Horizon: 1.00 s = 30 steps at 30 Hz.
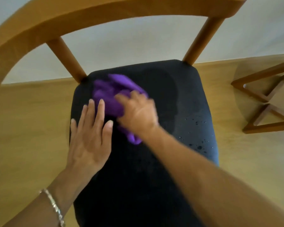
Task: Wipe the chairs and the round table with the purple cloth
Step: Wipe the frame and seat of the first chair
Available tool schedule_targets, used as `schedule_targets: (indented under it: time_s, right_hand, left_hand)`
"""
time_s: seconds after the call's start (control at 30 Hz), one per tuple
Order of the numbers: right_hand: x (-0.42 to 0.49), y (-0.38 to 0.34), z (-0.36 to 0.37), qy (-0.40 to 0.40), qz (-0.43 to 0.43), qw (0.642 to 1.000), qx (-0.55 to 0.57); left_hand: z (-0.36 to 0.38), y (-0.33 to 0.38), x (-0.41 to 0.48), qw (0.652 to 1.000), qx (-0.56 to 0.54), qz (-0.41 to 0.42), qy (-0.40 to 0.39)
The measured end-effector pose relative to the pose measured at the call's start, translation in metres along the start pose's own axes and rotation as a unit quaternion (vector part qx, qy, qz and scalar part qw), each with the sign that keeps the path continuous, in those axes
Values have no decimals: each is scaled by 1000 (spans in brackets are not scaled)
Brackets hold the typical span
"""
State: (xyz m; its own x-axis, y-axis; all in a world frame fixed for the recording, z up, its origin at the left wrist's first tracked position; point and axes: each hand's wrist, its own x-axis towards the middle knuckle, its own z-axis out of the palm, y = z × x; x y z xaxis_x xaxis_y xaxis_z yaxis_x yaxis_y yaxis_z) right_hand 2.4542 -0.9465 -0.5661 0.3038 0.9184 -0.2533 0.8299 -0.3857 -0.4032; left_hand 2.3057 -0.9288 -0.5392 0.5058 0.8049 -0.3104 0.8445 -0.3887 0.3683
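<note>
A wooden chair (62, 51) with a curved backrest and a black padded seat (179, 99) fills the view. The purple cloth (108, 94) lies bunched on the far left part of the seat. My right hand (138, 115) lies on top of the cloth, fingers curled into it, and looks blurred. My left hand (90, 133) rests flat on the seat's left side with straight fingers, just beside the cloth. Water droplets dot the seat's right side (198, 145).
A wooden cross-shaped base (266, 100), perhaps of the table or another chair, stands on the wooden floor at the right. A white wall (129, 43) runs behind the chair. Floor shows on both sides of the seat.
</note>
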Motion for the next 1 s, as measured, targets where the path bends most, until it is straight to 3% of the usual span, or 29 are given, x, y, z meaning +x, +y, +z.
schedule_targets:
  time_s: [0.17, 0.33, 0.4, 0.6, 0.77, 0.9, 1.0]
  right_hand:
    - [-18, 114, -54, 52, 159, 985, 35]
    - [-30, 126, -51, 100, 231, 962, 104]
    - [-32, 92, -37, 72, 198, 975, 66]
    - [-81, -15, 22, -43, -26, 999, 21]
    - [-62, 16, 6, -1, -69, 991, -114]
    - [-46, 14, 4, -117, 3, 993, -29]
    - [-72, 3, 20, -109, -58, 992, -4]
  left_hand:
    - [4, 22, 1, 1000, -5, 14, 12]
    - [13, 20, -15, 1000, -1, -1, 0]
    - [14, 13, -23, 1000, 1, -14, -1]
    - [7, -5, -46, 999, 0, -35, 7]
    - [6, -13, -50, 999, -15, -38, 13]
    - [12, -13, -52, 998, -22, -50, 9]
    - [11, -14, -50, 998, -32, -59, 8]
